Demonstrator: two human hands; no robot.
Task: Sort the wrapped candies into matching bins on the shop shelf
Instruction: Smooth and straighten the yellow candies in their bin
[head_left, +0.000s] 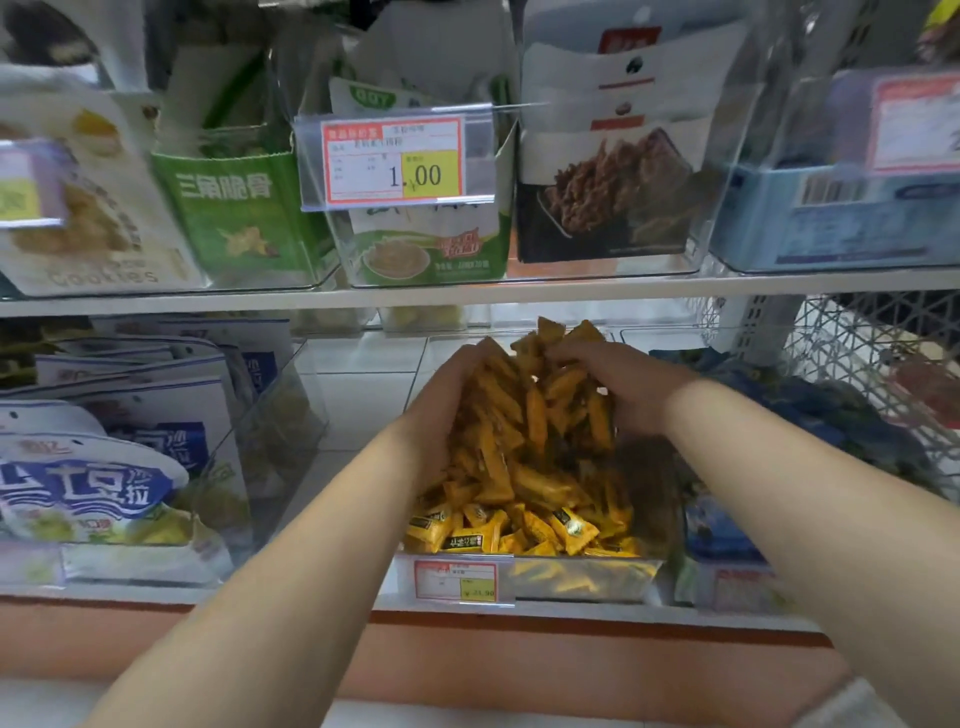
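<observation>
Both hands are cupping a heap of yellow wrapped candies (530, 415) between them. The left hand (444, 397) is curling round the heap from 9 o'clock, and the right hand (621, 387) is closing on it from 3 o'clock with bent fingers over the top. The shop shelf (156, 304) is filling the view in two tiers. On the lower tier, blue-and-white pouches (104, 478) are standing at 9 o'clock of the hands. A white wire basket (857, 353) is sitting at 2 o'clock, and a pile of blue-wrapped sweets (831, 415) is lying at 3 o'clock. Directly under the raised heap, a clear bin (587, 579) is holding more of the same yellow candies, loose and piled toward its front wall. On the upper tier at 12 o'clock, green snack packs (234, 208) are leaning in clear holders beside a large price tag (395, 161) reading 1.00. A smaller price tag (457, 579) is hanging on the bin's front at its 9 o'clock end.
</observation>
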